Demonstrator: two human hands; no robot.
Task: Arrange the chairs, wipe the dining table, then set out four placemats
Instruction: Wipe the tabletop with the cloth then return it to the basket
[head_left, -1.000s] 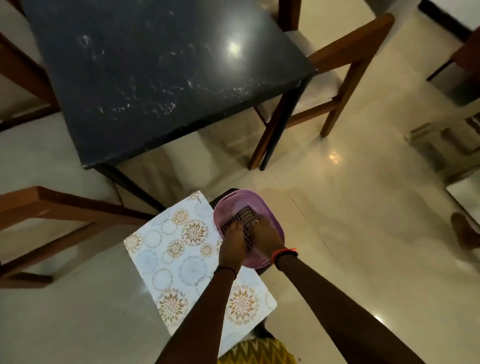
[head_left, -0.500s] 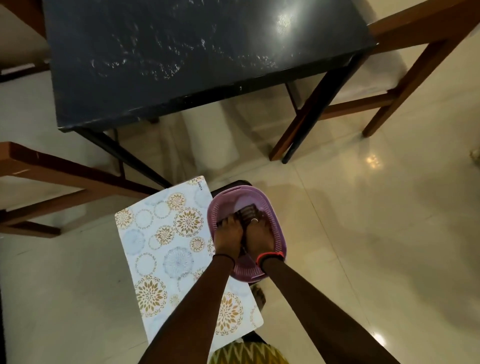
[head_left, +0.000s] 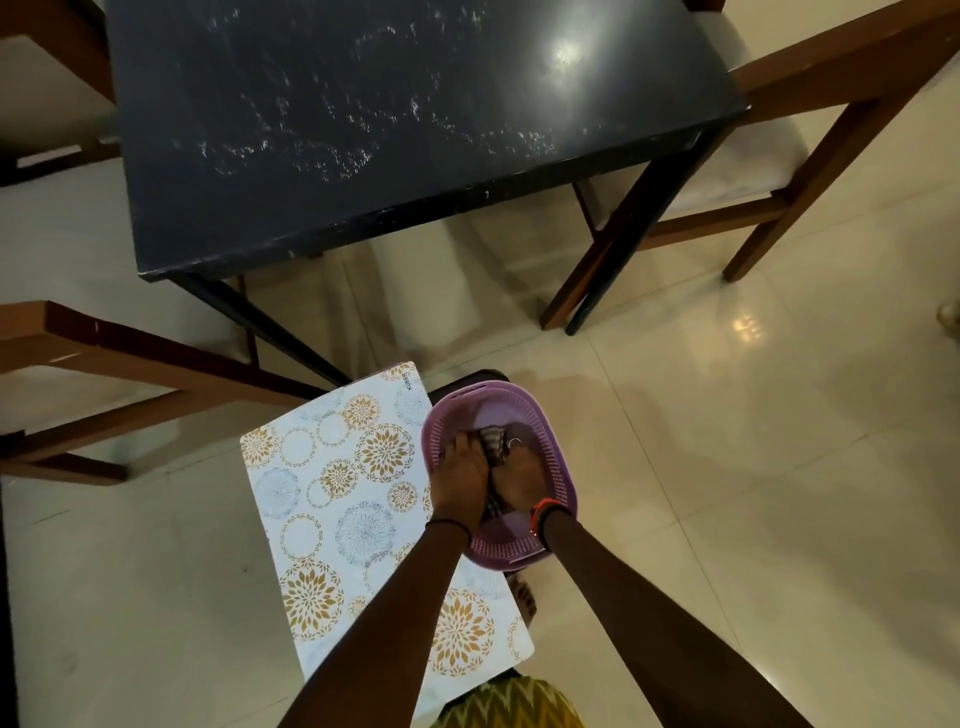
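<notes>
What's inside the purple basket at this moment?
A dark checked cloth lies inside the purple basket, gripped by the left hand and right hand. The hands cover most of the cloth and much of the basket's floor, so anything else there cannot be seen.

The table (head_left: 415, 130) was black, flecked with whitish streaks. The chairs (head_left: 130, 358) were brown wood with pale seats. The floor (head_left: 753, 467) was glossy cream tile. The placemat (head_left: 332, 493) was white, patterned with gold flower medallions and pale blue rings. The basket (head_left: 545, 415) was lilac, its wall a fine perforated lattice. The cloth (head_left: 493, 441) in it was dark with a light check. A red band (head_left: 543, 512) circled the right wrist, a black band (head_left: 448, 526) the left. The garment (head_left: 511, 701) bore yellow zigzags.
</notes>
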